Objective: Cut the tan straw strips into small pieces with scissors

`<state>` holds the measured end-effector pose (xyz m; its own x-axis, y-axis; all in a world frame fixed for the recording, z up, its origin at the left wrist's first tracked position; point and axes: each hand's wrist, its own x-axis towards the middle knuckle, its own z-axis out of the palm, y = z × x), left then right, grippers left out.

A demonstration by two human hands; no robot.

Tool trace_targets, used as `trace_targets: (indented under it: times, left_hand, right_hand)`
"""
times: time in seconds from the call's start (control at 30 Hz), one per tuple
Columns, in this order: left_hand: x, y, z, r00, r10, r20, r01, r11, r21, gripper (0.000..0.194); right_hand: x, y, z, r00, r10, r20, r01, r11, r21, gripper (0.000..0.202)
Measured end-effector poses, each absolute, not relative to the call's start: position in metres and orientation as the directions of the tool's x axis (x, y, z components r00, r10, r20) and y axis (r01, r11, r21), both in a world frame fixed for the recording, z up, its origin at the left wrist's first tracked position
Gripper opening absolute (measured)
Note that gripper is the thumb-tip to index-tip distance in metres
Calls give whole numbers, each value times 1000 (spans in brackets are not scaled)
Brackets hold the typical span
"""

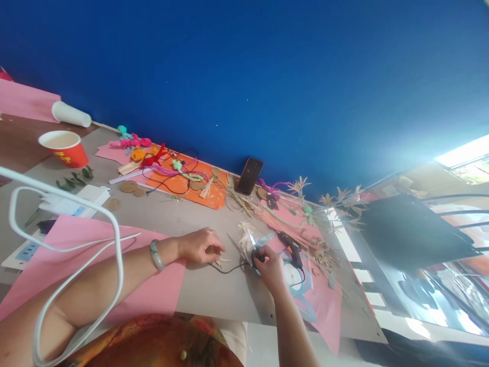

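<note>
My left hand (201, 245), with a bangle on the wrist, is closed low over the grey table, its thumb and fingers curled together by a small pale scrap (222, 260); what they pinch is too small to make out. To its right, my right hand (270, 266) grips the dark handles of scissors (256, 255), whose blades point away from me. Pale dried husk pieces (245, 234) lie beside the blades. A thin black cable (229, 270) runs over the table between my two hands.
A black glue gun (292, 248) lies right of my right hand. A phone (250, 176) leans against the blue wall. Pipe cleaners, wooden discs and dried stems line the back. At the left are a red cup (64, 150), a power strip (26, 250) and a looping white cable (119, 255).
</note>
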<state>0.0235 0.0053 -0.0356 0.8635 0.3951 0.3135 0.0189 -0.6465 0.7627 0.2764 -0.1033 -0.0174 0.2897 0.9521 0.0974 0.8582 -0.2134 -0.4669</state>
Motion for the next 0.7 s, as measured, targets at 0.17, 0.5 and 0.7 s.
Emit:
trace_targets:
  times: [0.17,0.5,0.7]
  left_hand:
    - [24,6,-32,866,395,306,22,-641,767,21]
    - [24,7,-38,862,399,314,8,-629,777,20]
    - [24,7,-37,864,379,332,-27,-623,781,18]
  right_hand:
    - [296,-111,-1,344,925,161,879,-257,-402,19]
    - [281,-132,-7,275,958,86,925,-239,-295,14]
    - [309,-134,11,366,916,163,866,-270,-421,18]
